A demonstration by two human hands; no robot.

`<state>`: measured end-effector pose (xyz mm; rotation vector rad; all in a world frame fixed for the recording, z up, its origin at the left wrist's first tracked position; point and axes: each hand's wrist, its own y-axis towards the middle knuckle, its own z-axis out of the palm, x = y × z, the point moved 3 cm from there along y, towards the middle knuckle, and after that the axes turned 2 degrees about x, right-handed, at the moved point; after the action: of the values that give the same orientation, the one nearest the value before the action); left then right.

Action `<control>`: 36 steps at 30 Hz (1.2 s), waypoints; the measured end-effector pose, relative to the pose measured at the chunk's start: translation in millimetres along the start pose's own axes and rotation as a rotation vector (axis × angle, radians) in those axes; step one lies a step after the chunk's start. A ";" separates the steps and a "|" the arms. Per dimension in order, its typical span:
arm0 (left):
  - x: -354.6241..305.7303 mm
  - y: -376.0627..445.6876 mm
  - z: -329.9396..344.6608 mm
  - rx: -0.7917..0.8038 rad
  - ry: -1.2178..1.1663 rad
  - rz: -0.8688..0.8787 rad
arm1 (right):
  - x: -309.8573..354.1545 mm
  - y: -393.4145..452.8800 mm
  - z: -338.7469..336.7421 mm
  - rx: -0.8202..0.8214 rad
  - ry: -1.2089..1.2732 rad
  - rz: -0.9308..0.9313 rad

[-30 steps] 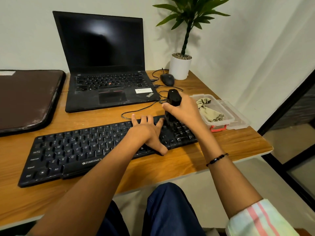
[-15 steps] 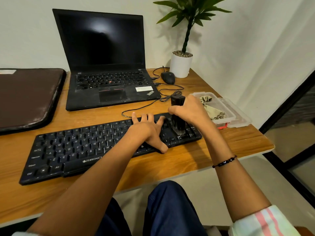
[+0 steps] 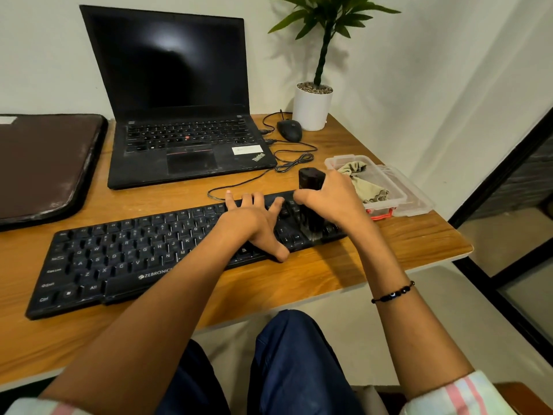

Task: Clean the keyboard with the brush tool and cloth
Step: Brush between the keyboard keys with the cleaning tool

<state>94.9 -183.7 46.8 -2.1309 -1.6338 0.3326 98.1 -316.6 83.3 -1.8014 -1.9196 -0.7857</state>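
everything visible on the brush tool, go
The brush tool is a black, roughly cylindrical block, plastic by its look, with a flat top. It stands nearly upright with its lower end on the right part of the black keyboard; the bristles there are blurred. The right hand grips it from the right side, fingers curled round its middle. The left hand rests on the keys beside it without touching it.

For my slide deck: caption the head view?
Right hand works black brush tool over black keyboard; left hand steadies it.

Right hand [image 3: 335, 202] swept brush tool [image 3: 311, 202] from keyboard [image 3: 125, 259] back edge toward front edge, right end.
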 end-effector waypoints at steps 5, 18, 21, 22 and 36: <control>-0.3 0.0 -0.5 -0.003 0.012 0.004 | 1.0 -6.8 1.5 -0.123 0.093 -0.061; 0.8 0.1 -0.5 -0.005 0.002 0.004 | 3.6 -8.6 -3.0 -0.002 -0.035 -0.010; 0.2 0.3 -0.4 -0.006 0.001 0.008 | 5.1 -7.1 -7.1 -0.032 0.037 -0.033; 0.4 0.3 0.0 -0.006 -0.001 0.008 | 5.4 -9.6 -6.6 -0.004 0.061 -0.031; 0.3 -2.0 -0.6 -0.007 0.001 0.005 | -7.6 -14.1 -11.3 -0.165 -0.003 -0.088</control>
<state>93.5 -183.1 48.3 -2.1404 -1.6312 0.3279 83.9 -329.8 85.3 -1.8224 -1.9993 -0.9979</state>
